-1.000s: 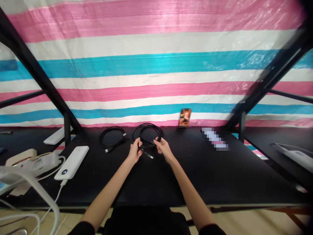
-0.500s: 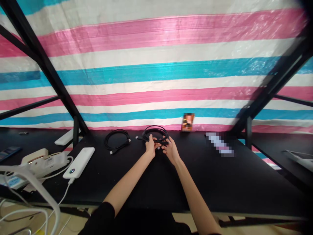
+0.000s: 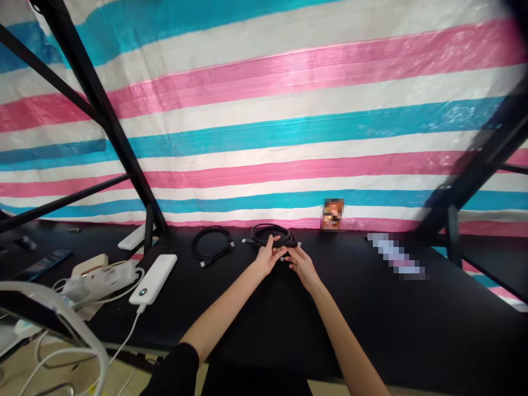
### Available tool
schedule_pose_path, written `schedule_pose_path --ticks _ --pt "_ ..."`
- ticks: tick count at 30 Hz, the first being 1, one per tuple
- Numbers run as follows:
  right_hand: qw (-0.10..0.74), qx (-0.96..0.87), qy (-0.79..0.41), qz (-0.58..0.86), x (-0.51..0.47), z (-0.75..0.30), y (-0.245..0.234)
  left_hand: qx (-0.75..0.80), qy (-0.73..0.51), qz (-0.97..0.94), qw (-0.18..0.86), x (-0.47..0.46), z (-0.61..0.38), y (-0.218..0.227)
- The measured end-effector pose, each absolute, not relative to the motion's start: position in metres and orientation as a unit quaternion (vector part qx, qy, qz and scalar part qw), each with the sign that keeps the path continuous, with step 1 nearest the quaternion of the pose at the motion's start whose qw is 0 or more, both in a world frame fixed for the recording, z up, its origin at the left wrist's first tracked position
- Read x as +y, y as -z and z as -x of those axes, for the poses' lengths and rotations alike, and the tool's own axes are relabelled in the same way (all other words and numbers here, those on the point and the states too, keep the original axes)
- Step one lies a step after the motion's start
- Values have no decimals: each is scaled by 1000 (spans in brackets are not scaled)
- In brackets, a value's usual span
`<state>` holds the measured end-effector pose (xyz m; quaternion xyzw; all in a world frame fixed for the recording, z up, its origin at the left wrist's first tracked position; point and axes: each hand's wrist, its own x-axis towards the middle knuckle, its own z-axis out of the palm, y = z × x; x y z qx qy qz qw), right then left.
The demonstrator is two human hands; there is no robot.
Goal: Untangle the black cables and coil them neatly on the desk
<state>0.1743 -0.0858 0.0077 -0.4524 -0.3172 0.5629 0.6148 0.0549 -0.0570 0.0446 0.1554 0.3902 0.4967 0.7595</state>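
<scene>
A coiled black cable [image 3: 270, 234] lies at the far side of the black table [image 3: 371, 313]. My left hand [image 3: 267, 254] rests on the near edge of the coil with its fingers curled onto the strands. My right hand [image 3: 301, 262] is beside it, fingers pinched on the cable near a small silver plug end. A second coiled black cable [image 3: 212, 245] lies loose to the left, untouched.
A white power bank [image 3: 153, 271] with a white lead sits at the left, next to a white power strip [image 3: 99, 275] and loose white cords. A small orange box [image 3: 332, 214] stands by the striped tarp. Black frame posts [image 3: 103, 110] rise at both sides.
Both hands drew closer together on the coil, which now lies flatter. The view shifted up and left, so everything sits further right in the picture.
</scene>
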Motion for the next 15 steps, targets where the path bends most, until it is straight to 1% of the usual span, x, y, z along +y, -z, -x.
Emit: schedule_pose_path --ticks 7,11,15 --pt "645 -292 -520 478 -80 -183 -6 406 -406 -230 786 -47 -38 -48" --pt "649 -308 -506 477 -79 -182 -3 401 -372 -307 779 -46 -35 -55" --pt "658 -321 -452 509 -77 -186 4 382 -333 -417 755 -65 -31 -70"
